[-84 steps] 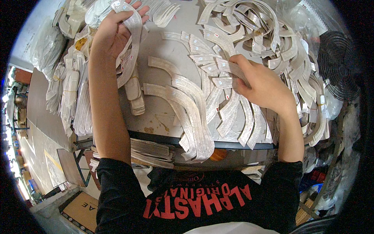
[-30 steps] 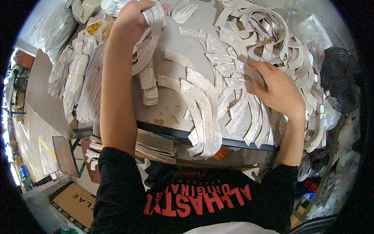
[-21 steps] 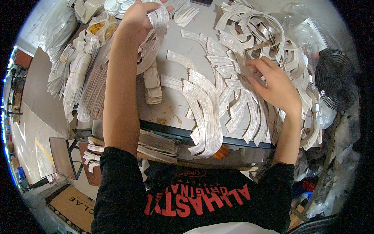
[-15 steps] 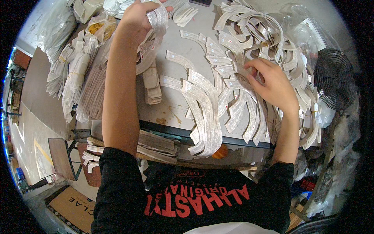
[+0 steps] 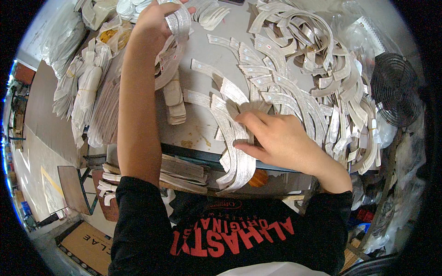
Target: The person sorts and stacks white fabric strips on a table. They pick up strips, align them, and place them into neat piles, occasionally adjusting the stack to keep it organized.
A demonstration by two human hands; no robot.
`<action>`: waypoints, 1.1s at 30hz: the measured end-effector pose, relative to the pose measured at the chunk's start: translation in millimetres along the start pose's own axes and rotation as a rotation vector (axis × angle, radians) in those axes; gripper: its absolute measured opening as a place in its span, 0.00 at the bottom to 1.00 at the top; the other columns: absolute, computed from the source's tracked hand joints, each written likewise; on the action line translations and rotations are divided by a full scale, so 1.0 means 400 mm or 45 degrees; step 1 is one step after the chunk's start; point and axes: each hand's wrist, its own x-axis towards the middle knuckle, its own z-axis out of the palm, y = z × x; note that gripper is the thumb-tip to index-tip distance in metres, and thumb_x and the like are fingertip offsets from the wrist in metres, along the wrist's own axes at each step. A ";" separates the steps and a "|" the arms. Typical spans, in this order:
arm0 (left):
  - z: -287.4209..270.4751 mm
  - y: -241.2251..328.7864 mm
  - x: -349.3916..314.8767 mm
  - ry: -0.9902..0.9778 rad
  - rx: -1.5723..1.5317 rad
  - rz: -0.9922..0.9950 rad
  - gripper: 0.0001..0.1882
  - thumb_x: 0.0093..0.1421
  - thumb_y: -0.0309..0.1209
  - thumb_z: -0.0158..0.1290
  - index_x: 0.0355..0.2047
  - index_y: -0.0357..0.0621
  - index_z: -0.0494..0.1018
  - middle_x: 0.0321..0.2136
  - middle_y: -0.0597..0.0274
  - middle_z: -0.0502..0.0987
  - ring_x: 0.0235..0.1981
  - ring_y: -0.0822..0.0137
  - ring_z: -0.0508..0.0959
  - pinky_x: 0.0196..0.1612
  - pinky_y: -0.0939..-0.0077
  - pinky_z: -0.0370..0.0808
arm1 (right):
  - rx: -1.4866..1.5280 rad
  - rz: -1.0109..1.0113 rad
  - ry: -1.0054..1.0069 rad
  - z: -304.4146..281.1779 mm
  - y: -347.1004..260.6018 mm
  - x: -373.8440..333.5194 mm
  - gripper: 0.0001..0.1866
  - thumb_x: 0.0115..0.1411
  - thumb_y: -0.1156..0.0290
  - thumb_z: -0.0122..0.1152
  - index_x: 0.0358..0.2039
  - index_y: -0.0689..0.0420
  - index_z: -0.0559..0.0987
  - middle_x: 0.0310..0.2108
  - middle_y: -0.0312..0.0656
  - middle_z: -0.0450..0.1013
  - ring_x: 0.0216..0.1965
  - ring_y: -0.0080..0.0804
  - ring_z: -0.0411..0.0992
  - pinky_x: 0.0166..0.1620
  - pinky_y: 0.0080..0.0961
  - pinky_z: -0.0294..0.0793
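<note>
Several curved strips point(image 5: 241, 168) point lengthwise toward the black shirt point(image 5: 221, 221).

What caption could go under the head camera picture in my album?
Left hand holds curved pale strips; right hand is at another bunch hanging over the edge of the table.

Wears blk short-slv tee point(image 5: 276, 211) w/ lg red lettering point(image 5: 237, 240) across chest + smaller, fainter print point(image 5: 226, 204).

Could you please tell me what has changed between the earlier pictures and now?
The right hand has let go of the fanned strips and moved left and toward the body, now at the bunch of strips overhanging the table's near edge. The left hand still holds its curved strips.
</note>
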 end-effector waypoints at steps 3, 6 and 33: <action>0.009 0.006 -0.011 0.037 0.029 -0.009 0.18 0.68 0.22 0.49 0.57 0.30 0.73 0.40 0.47 0.84 0.39 0.53 0.87 0.43 0.60 0.86 | 0.013 -0.036 0.013 0.002 0.006 0.000 0.24 0.65 0.52 0.71 0.53 0.53 0.76 0.35 0.46 0.80 0.29 0.50 0.82 0.30 0.43 0.81; 0.004 0.001 -0.008 0.009 -0.006 -0.012 0.18 0.68 0.22 0.49 0.57 0.30 0.73 0.40 0.46 0.84 0.38 0.52 0.87 0.43 0.60 0.86 | 0.025 -0.068 -0.001 -0.007 0.009 0.001 0.23 0.66 0.54 0.69 0.51 0.57 0.74 0.38 0.46 0.79 0.31 0.50 0.82 0.30 0.45 0.81; 0.019 0.014 -0.028 -0.054 -0.016 0.005 0.17 0.69 0.22 0.47 0.57 0.31 0.70 0.40 0.48 0.83 0.40 0.53 0.86 0.46 0.58 0.84 | -0.069 0.173 0.445 -0.004 0.267 0.045 0.12 0.65 0.76 0.61 0.48 0.64 0.76 0.46 0.53 0.73 0.43 0.59 0.77 0.46 0.46 0.78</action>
